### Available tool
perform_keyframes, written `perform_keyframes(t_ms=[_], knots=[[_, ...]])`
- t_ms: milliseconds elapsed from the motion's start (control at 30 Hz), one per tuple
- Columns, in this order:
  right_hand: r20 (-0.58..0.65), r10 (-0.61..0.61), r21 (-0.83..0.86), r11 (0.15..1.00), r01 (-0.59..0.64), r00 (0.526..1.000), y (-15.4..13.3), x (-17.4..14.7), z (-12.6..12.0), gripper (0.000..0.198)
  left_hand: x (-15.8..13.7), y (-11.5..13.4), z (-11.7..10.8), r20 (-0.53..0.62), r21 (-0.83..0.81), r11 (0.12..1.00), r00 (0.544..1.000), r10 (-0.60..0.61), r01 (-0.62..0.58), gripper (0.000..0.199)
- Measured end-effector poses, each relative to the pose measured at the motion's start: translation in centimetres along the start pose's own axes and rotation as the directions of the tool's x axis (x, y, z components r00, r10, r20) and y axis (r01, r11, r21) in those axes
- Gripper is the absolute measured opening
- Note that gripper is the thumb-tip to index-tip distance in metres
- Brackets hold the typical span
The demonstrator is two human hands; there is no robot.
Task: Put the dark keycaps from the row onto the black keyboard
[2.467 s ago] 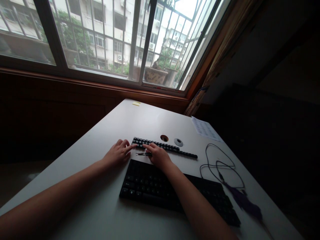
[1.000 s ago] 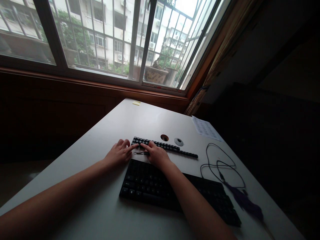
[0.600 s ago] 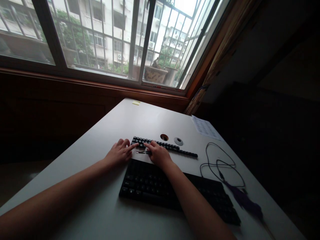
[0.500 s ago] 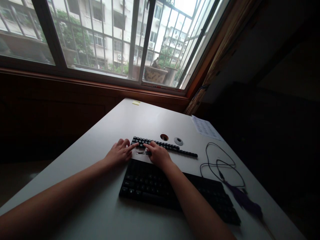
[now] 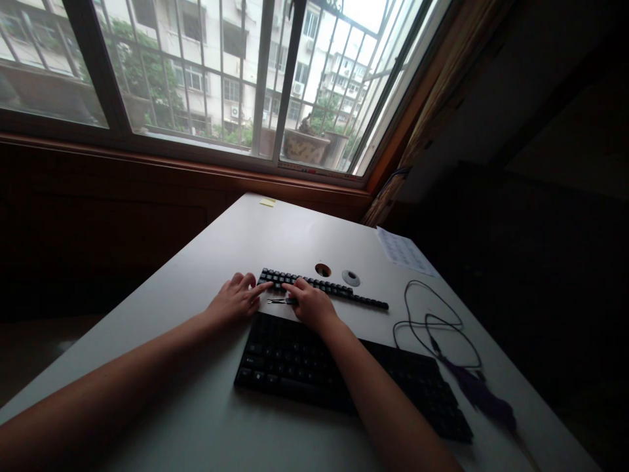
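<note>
Rows of loose black keycaps lie lined up on the white desk, beyond a black keyboard whose upper part shows few keycaps. At the left end of the rows, my left hand reaches out its index finger to the front keycaps, its other fingers partly curled and nothing seen in it. My right hand points its index finger at the same keycaps. Under that hand's curled fingers is a keycap puller with a dark handle, its thin metal prongs pointing left. My right forearm crosses above the keyboard and hides part of it.
A round cable hole and its grey cover are just behind the keycaps. On the right lie a looped black cable and a purple brush-like duster. Printed paper and yellow sticky notes lie farther back.
</note>
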State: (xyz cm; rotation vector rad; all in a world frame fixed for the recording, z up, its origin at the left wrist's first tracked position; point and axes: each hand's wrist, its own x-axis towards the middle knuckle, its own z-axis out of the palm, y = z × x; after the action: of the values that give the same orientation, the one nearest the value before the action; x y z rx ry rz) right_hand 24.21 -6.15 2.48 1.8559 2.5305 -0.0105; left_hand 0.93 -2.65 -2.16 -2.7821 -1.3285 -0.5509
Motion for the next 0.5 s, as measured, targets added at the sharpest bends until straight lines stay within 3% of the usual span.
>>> perform_keyframes(t_ms=[300, 500], knots=[[-0.041, -0.033, -0.007, 0.999, 0.033, 0.999, -0.4, 0.4, -0.2, 0.049, -0.1, 0.0, -0.1, -0.056, -0.07, 0.997, 0.998, -0.023, 0.019, 0.052], [-0.085, -0.144, -0.001, 0.99, 0.144, 0.986, -1.3, 1.1, -0.9, 0.049, 0.0, -1.3, 0.2, -0.109, -0.151, 0.988, 0.994, 0.018, -0.034, 0.044]])
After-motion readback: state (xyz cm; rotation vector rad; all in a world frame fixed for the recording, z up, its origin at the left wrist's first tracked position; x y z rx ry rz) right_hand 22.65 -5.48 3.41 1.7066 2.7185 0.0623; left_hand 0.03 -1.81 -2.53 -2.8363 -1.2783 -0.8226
